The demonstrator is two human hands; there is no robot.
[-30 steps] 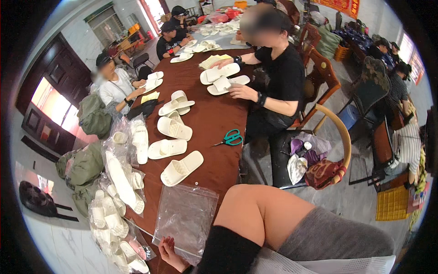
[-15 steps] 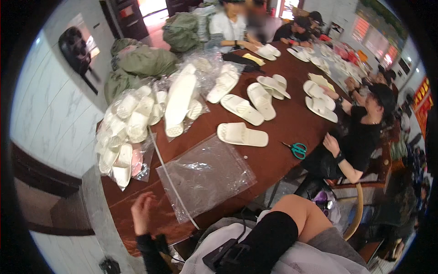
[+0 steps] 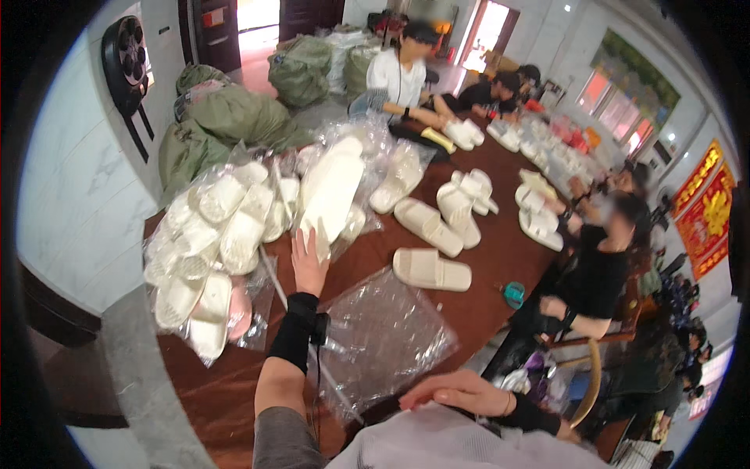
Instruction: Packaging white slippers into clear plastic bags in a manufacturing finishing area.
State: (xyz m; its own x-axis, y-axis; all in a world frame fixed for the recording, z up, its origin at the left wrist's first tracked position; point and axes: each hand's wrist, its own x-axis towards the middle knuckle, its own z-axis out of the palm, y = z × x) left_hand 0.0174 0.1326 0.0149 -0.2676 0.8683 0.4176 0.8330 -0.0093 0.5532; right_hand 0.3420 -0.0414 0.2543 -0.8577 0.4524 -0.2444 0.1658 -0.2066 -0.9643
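My left hand (image 3: pixel 310 266) reaches over the table with its fingers spread, touching the near end of a long white slipper (image 3: pixel 334 191) in a clear bag. It appears to hold nothing. My right hand (image 3: pixel 469 393) hovers close to my body at the lower edge, fingers stretched out, with nothing visible in it. Between my hands, a clear plastic bag (image 3: pixel 383 340) lies flat on the brown table. A single white slipper (image 3: pixel 432 270) rests just beyond it. Bagged white slippers (image 3: pixel 242 227) are heaped left of my left hand.
More loose slippers (image 3: pixel 428 227) lie farther along the table (image 3: pixel 500 250). Teal-handled scissors (image 3: pixel 513 295) sit near its right edge. A thin white strip (image 3: pixel 337 395) runs beside the flat bag. Co-workers sit at the right and far sides. Green sacks (image 3: pixel 242 117) stand behind the heap.
My left hand has moved from the near left edge forward and right to the bagged slipper. My right hand has come into view near my body. The view has shifted.
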